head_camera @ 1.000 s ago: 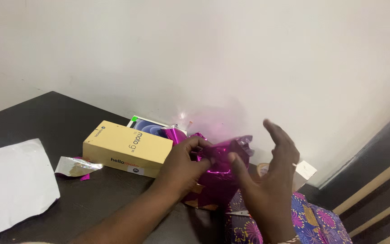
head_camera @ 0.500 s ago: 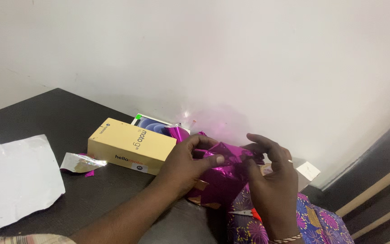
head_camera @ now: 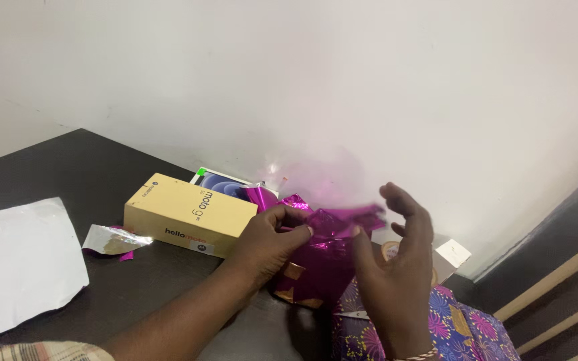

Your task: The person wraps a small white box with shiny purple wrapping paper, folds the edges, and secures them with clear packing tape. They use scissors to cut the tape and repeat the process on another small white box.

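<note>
A parcel half covered in shiny magenta foil paper [head_camera: 319, 264] sits on the dark table [head_camera: 102, 167], with brown tape patches low on its side. My left hand [head_camera: 269, 241] pinches a fold of the foil on top of it. My right hand [head_camera: 393, 261] is just right of the parcel, fingers spread and lifted, thumb touching the foil's edge. A loose foil flap sticks out between the two hands.
A yellow phone box [head_camera: 188, 215] lies left of the parcel, with a second box [head_camera: 222, 182] behind it. A foil scrap [head_camera: 112, 241] and a white sheet [head_camera: 18, 261] lie farther left. Purple patterned paper [head_camera: 449, 327] is under my right wrist. A white wall is close behind.
My right hand opened, then closed on the foil half a second ago, and now has lifted off again with fingers apart. My left hand kept its pinch on the foil.
</note>
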